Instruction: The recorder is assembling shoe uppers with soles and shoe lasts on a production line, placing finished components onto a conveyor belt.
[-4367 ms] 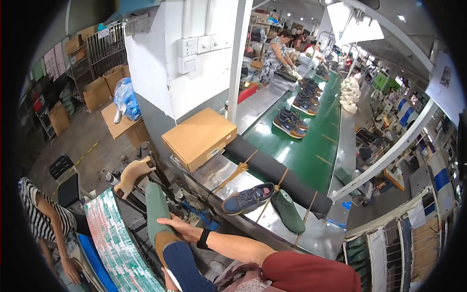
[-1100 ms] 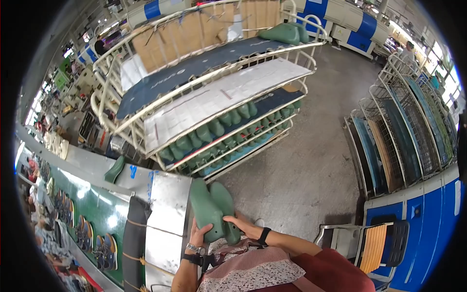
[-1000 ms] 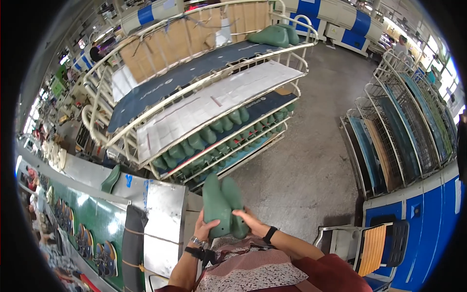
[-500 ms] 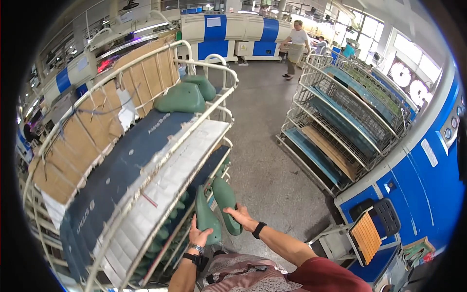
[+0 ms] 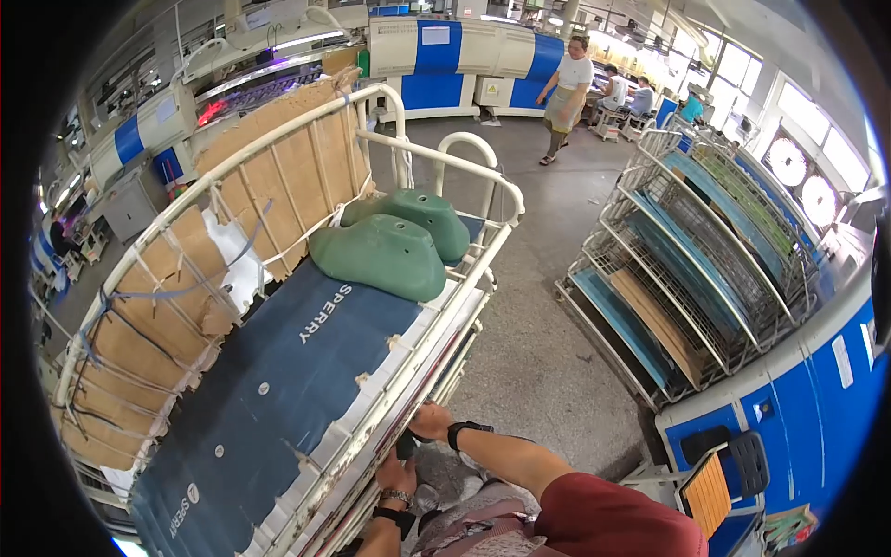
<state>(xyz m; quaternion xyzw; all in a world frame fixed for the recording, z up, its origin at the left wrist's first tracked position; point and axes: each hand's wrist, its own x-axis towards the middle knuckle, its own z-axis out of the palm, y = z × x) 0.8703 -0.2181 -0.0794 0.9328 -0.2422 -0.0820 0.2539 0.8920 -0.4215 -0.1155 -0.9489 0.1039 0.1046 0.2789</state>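
Observation:
My left hand (image 5: pixel 397 473) and my right hand (image 5: pixel 430 422) are close together at the near side of a white metal rack cart (image 5: pixel 357 432), reaching in below its top rail. A small dark green part of a shoe last (image 5: pixel 406 446) shows between them. Both hands are closed, the fingers mostly hidden by the rail, each seeming to keep hold of a last. On the top shelf, at its far end, two green shoe lasts (image 5: pixel 380 255) lie side by side. Under them spreads a dark blue mat (image 5: pixel 278 371).
Brown cardboard (image 5: pixel 269 153) lines the cart's far side. Across the grey floor (image 5: pixel 529 343) stands another wire rack (image 5: pixel 682 278) with blue boards. A folding chair (image 5: pixel 710 492) is by a blue machine (image 5: pixel 807 390) at right. A person (image 5: pixel 566 93) walks in the background.
My hands have gone from holding two green lasts in front of me to the cart's side, below the top rail. The cart appears larger, and its top lasts show nearer.

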